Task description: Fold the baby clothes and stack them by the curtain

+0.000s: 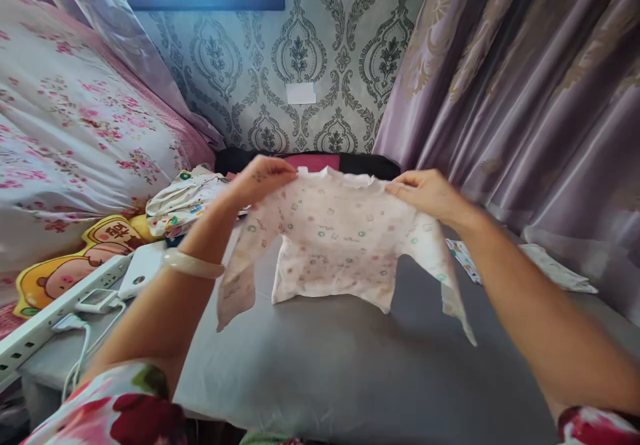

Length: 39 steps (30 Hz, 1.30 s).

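Observation:
A small long-sleeved baby shirt [340,238], pale with a tiny print, hangs spread between my hands above a grey padded surface [310,365]. My left hand [265,177] is closed on its left shoulder, near the neckline. At the other shoulder my right hand [425,192] pinches the fabric between thumb and fingers. Both sleeves dangle outward, and the lower hem hangs close to the grey cover.
Crumpled printed clothes [187,202] lie at the back left, beside a yellow cartoon cushion [65,278]. A white power strip [55,312] with plugs and cables runs along the left. Folded garments [555,268] lie at right, near purple curtains [540,85].

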### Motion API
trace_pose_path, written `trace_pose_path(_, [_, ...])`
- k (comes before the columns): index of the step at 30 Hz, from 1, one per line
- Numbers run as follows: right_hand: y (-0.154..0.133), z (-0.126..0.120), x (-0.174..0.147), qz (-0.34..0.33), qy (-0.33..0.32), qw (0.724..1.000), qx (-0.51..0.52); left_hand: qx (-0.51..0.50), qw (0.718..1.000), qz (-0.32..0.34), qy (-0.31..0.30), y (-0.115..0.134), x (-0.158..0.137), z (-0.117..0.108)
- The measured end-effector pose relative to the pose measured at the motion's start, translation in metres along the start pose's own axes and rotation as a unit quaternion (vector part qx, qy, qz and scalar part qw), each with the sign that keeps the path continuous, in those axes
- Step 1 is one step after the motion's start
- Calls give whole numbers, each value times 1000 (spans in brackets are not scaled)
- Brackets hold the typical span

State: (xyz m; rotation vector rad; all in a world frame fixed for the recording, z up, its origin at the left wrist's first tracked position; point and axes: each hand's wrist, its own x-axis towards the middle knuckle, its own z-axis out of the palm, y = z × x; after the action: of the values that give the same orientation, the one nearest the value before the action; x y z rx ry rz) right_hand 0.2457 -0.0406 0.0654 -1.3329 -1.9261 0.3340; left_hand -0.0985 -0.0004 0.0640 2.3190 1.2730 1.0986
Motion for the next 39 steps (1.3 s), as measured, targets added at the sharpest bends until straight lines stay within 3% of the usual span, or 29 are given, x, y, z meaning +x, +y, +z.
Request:
trace_pose_path(5, [77, 71, 6, -2, -5, 990, -141, 119, 991, -25, -48, -75, -3, 94])
trace_pose_path(10, [103, 118, -19, 27, -38, 969, -242, 242, 962, -84, -92, -95, -28, 147])
trace_pose_path(16, [120, 143, -21, 54, -66, 954, -286, 310, 933, -116, -145, -105, -26, 167])
trace_pose_path(25, [146, 153, 5, 97, -120, 939, -306, 352, 907, -68, -219, -128, 4, 174])
trace_pose_path(33, [160, 157, 21, 80, -138, 935, -317, 310, 922, -111, -204, -134, 19, 183])
trace_pose_path(39, [152, 171, 30, 74, -139, 945, -288, 285, 928, -119, -208, -128, 35, 198])
